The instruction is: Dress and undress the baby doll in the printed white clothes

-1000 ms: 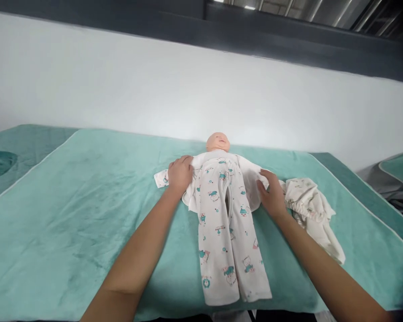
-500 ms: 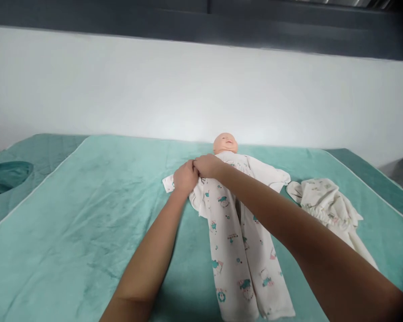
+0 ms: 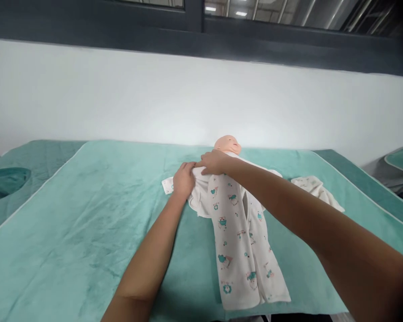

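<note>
A baby doll lies on its back, its head turned to the right, in white baby clothes. Printed legs of the outfit stretch flat toward me. My left hand is closed around the sleeve on the left, with the printed cuff sticking out beyond it. Close beside it, my right hand pinches the white cloth near the doll's shoulder. My right forearm hides much of the doll's chest and the other sleeve.
A green padded sheet covers the surface. To the right lies a crumpled white printed garment, partly behind my forearm. A white wall rises at the back, below a dark window frame. At far left is a dark green opening.
My right hand has shifted slightly right, apart from the left hand, its fingers less curled. The doll's head has turned right, and its body and outfit have tilted slightly. The camera view has shifted.
</note>
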The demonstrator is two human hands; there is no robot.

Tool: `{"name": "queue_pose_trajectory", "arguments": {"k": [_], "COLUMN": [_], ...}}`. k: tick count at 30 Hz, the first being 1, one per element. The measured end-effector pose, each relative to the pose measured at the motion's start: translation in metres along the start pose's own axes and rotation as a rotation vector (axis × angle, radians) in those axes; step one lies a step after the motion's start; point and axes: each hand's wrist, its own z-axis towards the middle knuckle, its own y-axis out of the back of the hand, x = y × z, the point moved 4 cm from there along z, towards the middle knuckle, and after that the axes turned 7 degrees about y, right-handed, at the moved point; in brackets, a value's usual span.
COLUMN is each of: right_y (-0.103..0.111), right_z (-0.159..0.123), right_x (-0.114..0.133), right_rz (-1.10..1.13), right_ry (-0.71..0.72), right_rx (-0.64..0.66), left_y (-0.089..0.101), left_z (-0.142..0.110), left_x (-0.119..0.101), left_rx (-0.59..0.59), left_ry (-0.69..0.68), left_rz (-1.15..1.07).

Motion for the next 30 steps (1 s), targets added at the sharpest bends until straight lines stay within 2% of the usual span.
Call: {"name": "queue_pose_trajectory", "arguments": {"k": [3,7,10,13,17,20,22,24,26,28,30], "right_y": [0.010,0.020,0.018,0.009,-0.007,-0.010,-0.009,-0.009,-0.015,-0.030,-0.058], "right_z": [-0.015,-0.037,-0.043,-0.033,-0.007,0.003,-0.001,-0.015,-0.041,-0.079,-0.123], "right_x": [-0.012,-0.025,-0.021,-0.008,0.009,0.012,0.008,0.000,-0.012,-0.025,-0.033], "right_rz": [0.051,0.083,0.081,0.083,0.077,0.093,0.144,0.233,0.333,0.392,0.402], "right_ry": [-0.045,-0.111,-0.100,-0.071,-0.056,-0.065,-0.061,-0.083,-0.162,-0.282,-0.379], "right_rx": [-0.003,-0.050,-0.106,-0.140,-0.084,-0.075,-0.105,-0.192,-0.359,-0.585,-0.768], "left_y": [-0.002,-0.007,-0.006,-0.001,0.004,0.004,0.005,0.006,0.006,0.005,0.004], "left_z": [-0.003,-0.006,-0.009,-0.013,-0.016,-0.015,-0.014,-0.014,-0.015,-0.016,-0.018], "left_x": [0.003,0.009,0.009,0.006,0.005,0.006,0.008,0.009,0.009,0.008,0.006], "left_rx": [0.043,0.119,0.100,0.047,0.031,0.058,0.068,0.067,0.060,0.054,0.048], "left_ry": [0.009,0.043,0.032,0.009,-0.054,-0.108,-0.102,-0.081,-0.068,-0.062,-0.060], "left_rz": [-0.024,0.087,0.180,0.269,0.372,0.422,0.442,0.451,0.454,0.456,0.455]}}
